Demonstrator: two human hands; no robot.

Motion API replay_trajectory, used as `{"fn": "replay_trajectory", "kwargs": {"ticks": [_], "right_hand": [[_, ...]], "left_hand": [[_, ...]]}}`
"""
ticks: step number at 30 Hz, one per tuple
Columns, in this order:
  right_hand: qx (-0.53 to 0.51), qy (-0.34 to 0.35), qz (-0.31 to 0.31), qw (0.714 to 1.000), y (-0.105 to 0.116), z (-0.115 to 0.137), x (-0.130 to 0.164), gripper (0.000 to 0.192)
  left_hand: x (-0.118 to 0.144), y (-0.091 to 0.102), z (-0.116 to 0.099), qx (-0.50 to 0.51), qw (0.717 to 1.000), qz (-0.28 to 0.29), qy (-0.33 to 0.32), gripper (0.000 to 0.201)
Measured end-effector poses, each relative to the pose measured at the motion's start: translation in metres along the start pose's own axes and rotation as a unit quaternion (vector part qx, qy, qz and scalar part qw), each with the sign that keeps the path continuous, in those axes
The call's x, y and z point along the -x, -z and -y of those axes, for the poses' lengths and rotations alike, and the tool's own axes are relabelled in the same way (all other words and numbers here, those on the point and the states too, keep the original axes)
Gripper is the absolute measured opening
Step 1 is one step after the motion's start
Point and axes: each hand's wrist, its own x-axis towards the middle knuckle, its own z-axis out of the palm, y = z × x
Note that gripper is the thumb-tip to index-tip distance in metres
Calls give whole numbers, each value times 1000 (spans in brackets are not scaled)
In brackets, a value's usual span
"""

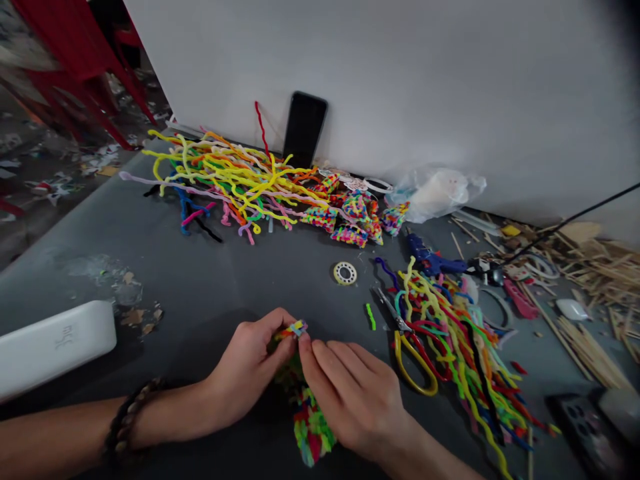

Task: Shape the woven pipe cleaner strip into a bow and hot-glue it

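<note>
2 hands pinch 1 woven mat (306,407) of fuzzy wires at 6 o'clock on the table (210,280). My left hand (247,373) and right hand (353,390) squeeze its top edge. I think it is soft, light and bendy.

Only one mark shows — a faint grey logo or short word on the top face of the white case (53,347) lying at about nine o'clock on the grey table (210,280). It sits near the middle of the case, pale on the white, and is too small and blurred to be read letter by letter. The black phone (304,130) leaning against the wall at twelve o'clock has a dark screen with nothing on it to read. The second phone (585,420) at four o'clock shows only its camera lenses — no brand is legible.
</note>
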Motion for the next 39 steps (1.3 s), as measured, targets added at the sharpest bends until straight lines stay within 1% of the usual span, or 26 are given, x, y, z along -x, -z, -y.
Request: {"fn": "replay_trajectory", "kwargs": {"ticks": [2,4,7,9,13,14,16,18,19,21,22,23,25,26,27,29,31,34,39], "right_hand": [[29,27,28,999,2,3,0,25],[30,26,53,998,2,5,0,27],[21,20,68,997,1,5,0,24],[31,34,77,996,0,5,-1,24],[68,87,111,988,1,7,-3,33],[74,94,120,986,1,7,-3,36],[74,85,134,985,2,6,-3,36],[43,59,120,990,3,0,-3,30],[13,38,101,994,4,-3,-4,26],[-67,-34,42,996,4,-9,-4,19],[-110,-88,14,990,3,-12,-4,16],[-152,-149,-5,977,3,-14,-5,15],[-225,-267,-18,937,1,-15,-6,12],[-253,-309,-10,917,0,-15,-7,13],[-274,-337,-1,901,-2,-15,-8,13],[-302,-359,6,883,-4,-14,-9,13],[-315,-360,-3,878,-5,-13,-9,11],[-315,-358,-18,879,-6,-10,-9,11],[-306,-335,-38,890,-5,-4,-9,14]], "left_hand": [[0,0,-1,10,1000,4,-2,18],[1,0,-3,23,1000,11,-9,19],[3,1,-7,34,999,18,-22,22],[5,1,-8,34,999,25,-30,24],[5,2,-7,43,998,37,-22,30],[5,2,-7,46,998,39,-19,30],[4,2,-6,53,997,46,-21,28],[2,1,-6,65,996,49,-21,27],[2,1,-6,70,996,46,-18,28],[1,0,-4,74,997,34,-7,32],[2,0,-4,71,997,28,-2,35],[2,0,-3,66,998,23,2,37],[3,0,-2,53,998,17,8,39],[4,0,-2,47,999,15,10,39],[4,0,-2,42,999,13,12,40],[4,0,-3,32,999,17,15,39],[3,0,-4,20,1000,19,16,39],[2,0,-4,9,1000,12,15,39],[1,1,-3,16,1000,14,16,38]]}}
